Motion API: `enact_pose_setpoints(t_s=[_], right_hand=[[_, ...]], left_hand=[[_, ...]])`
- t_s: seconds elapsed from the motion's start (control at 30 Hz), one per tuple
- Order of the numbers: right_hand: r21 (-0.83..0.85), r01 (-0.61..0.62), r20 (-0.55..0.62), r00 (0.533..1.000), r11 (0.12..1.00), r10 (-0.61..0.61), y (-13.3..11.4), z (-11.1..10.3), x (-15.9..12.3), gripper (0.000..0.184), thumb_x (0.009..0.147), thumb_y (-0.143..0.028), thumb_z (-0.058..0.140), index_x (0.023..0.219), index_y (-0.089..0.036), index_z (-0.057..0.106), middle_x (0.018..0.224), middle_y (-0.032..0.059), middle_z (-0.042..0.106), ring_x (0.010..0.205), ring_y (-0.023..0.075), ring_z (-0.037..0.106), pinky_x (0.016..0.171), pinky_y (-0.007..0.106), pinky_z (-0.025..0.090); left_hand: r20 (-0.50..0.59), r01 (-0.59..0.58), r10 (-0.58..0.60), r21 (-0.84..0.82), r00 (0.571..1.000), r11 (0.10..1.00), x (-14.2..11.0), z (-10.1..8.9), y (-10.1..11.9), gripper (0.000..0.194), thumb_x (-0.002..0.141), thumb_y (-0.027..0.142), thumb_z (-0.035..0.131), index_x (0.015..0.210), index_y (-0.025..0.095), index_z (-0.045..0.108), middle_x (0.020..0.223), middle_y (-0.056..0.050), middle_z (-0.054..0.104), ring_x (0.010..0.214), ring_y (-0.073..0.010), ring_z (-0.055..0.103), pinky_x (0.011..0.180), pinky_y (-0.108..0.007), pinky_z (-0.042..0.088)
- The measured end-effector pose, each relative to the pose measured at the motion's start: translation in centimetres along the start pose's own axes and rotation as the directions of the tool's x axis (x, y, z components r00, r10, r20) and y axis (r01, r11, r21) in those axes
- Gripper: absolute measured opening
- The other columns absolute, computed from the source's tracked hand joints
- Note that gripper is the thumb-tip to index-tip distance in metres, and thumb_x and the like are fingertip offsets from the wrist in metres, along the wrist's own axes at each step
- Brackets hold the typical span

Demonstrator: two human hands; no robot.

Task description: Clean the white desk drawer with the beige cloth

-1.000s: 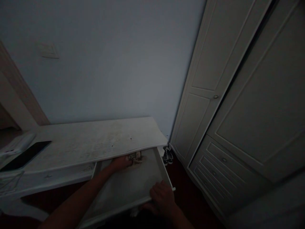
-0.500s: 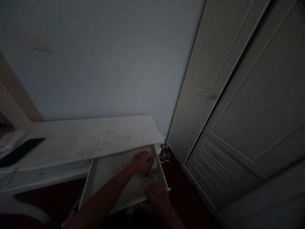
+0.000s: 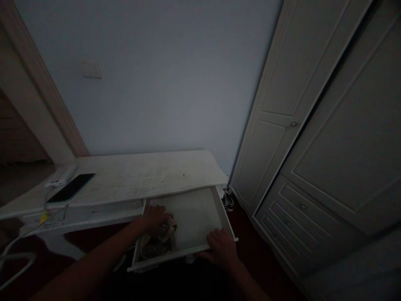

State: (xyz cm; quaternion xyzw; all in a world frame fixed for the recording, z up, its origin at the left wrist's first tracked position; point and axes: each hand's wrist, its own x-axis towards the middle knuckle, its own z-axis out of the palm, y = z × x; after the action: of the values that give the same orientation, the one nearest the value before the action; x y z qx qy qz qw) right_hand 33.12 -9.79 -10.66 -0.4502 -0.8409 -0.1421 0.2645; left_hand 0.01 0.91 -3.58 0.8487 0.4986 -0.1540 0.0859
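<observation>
Pale wall behind white worktop, phone lying at its left, wardrobe at right. Drawer open. My left fingers bunched on crumpled cloth, inside drawer, near left side. My right fingers clasping drawer's front edge, near right corner.

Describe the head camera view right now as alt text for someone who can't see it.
A person's left hand touches a crumpled bundle in an open white drawer while the right hand grips its front edge. A dark flat device lies on the desk; a wardrobe stands at right.
</observation>
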Motion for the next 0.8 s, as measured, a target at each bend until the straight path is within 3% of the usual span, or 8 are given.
enact_pose_setpoints(t_s=[0.1, 0.2, 0.3, 0.47, 0.57, 0.67, 0.73, 0.8], right_hand=[[-0.014, -0.009, 0.022, 1.000, 1.000, 0.009, 0.0, 0.1, -0.1, 0.062, 0.084, -0.085, 0.058, 0.078, -0.024, 0.060, 0.072, 0.0030, 0.068, 0.072, 0.0216, 0.060, 0.073, 0.035, 0.034], [-0.024, -0.022, 0.012, 1.000, 0.999, 0.022, 0.0, 0.1, -0.1, 0.065, 0.083, -0.088, 0.055, 0.077, -0.023, 0.058, 0.071, 0.0024, 0.066, 0.070, 0.0212, 0.059, 0.071, 0.035, 0.033], [-0.029, -0.037, 0.001, 0.999, 0.999, 0.037, 0.0, 0.1, 0.0, 0.068, 0.084, -0.090, 0.050, 0.075, -0.023, 0.058, 0.070, 0.0021, 0.065, 0.069, 0.0206, 0.058, 0.072, 0.035, 0.032], [-0.031, -0.036, -0.049, 0.998, 0.999, 0.034, -0.3, -0.3, 0.2, 0.069, 0.086, -0.090, 0.045, 0.074, -0.023, 0.058, 0.068, 0.0018, 0.064, 0.068, 0.0194, 0.057, 0.073, 0.035, 0.031], [-0.025, -0.030, -0.073, 0.997, 0.999, 0.028, -0.4, -0.4, 0.3, 0.068, 0.088, -0.088, 0.046, 0.074, -0.023, 0.058, 0.068, 0.0015, 0.064, 0.067, 0.0187, 0.057, 0.071, 0.035, 0.030], [-0.020, -0.027, -0.094, 0.995, 0.999, 0.025, -0.4, -0.3, 0.4, 0.066, 0.089, -0.086, 0.047, 0.073, -0.023, 0.057, 0.067, 0.0015, 0.063, 0.066, 0.0186, 0.057, 0.070, 0.035, 0.030], [-0.007, -0.030, -0.113, 0.993, 1.000, 0.029, -0.4, -0.2, 0.3, 0.065, 0.090, -0.086, 0.046, 0.076, -0.023, 0.059, 0.069, 0.0023, 0.064, 0.068, 0.0192, 0.058, 0.070, 0.035, 0.030], [0.018, -0.033, -0.124, 0.992, 0.999, 0.035, -0.4, -0.1, 0.3, 0.065, 0.090, -0.086, 0.045, 0.082, -0.023, 0.061, 0.076, 0.0042, 0.069, 0.074, 0.0208, 0.062, 0.072, 0.035, 0.032]], left_hand=[[-0.083, 0.029, -0.033, -0.044, 0.996, 0.999, 1.0, -1.8, -0.4, 0.065, 0.063, 0.026, 0.079, 0.127, 0.031, 0.070, 0.141, -0.015, 0.063, 0.132, -0.0408, 0.056, 0.105, -0.056, 0.045], [-0.206, 0.090, -0.104, -0.079, 0.973, 0.993, 2.4, -2.7, -0.6, 0.057, 0.077, 0.023, 0.068, 0.134, 0.030, 0.065, 0.139, -0.012, 0.065, 0.135, -0.0365, 0.055, 0.112, -0.051, 0.040], [-0.301, 0.166, -0.195, -0.118, 0.933, 0.979, 3.1, -2.3, -0.4, 0.056, 0.085, 0.028, 0.063, 0.141, 0.029, 0.059, 0.143, -0.013, 0.063, 0.138, -0.0381, 0.051, 0.117, -0.052, 0.035], [-0.351, 0.220, -0.255, -0.135, 0.901, 0.966, 3.6, -0.6, 2.3, 0.063, 0.085, 0.042, 0.063, 0.144, 0.022, 0.055, 0.149, -0.022, 0.054, 0.133, -0.0463, 0.051, 0.103, -0.062, 0.044], [-0.350, 0.113, -0.144, -0.110, 0.926, 0.988, 4.2, -0.3, 5.4, 0.069, 0.078, 0.049, 0.070, 0.141, 0.026, 0.057, 0.151, -0.018, 0.051, 0.132, -0.0431, 0.050, 0.101, -0.058, 0.046], [-0.332, -0.075, 0.050, -0.061, 0.942, 0.995, 5.2, -0.5, 9.4, 0.073, 0.070, 0.051, 0.076, 0.138, 0.032, 0.059, 0.150, -0.013, 0.053, 0.131, -0.0404, 0.050, 0.105, -0.057, 0.043], [-0.297, -0.269, 0.256, -0.003, 0.920, 0.963, 5.9, -0.5, 11.9, 0.069, 0.069, 0.048, 0.077, 0.134, 0.032, 0.061, 0.146, -0.013, 0.055, 0.128, -0.0397, 0.051, 0.103, -0.057, 0.044], [-0.281, -0.427, 0.415, 0.023, 0.865, 0.904, 6.6, -0.3, 13.8, 0.065, 0.070, 0.046, 0.076, 0.132, 0.034, 0.061, 0.137, -0.011, 0.060, 0.123, -0.0372, 0.054, 0.100, -0.054, 0.046]])
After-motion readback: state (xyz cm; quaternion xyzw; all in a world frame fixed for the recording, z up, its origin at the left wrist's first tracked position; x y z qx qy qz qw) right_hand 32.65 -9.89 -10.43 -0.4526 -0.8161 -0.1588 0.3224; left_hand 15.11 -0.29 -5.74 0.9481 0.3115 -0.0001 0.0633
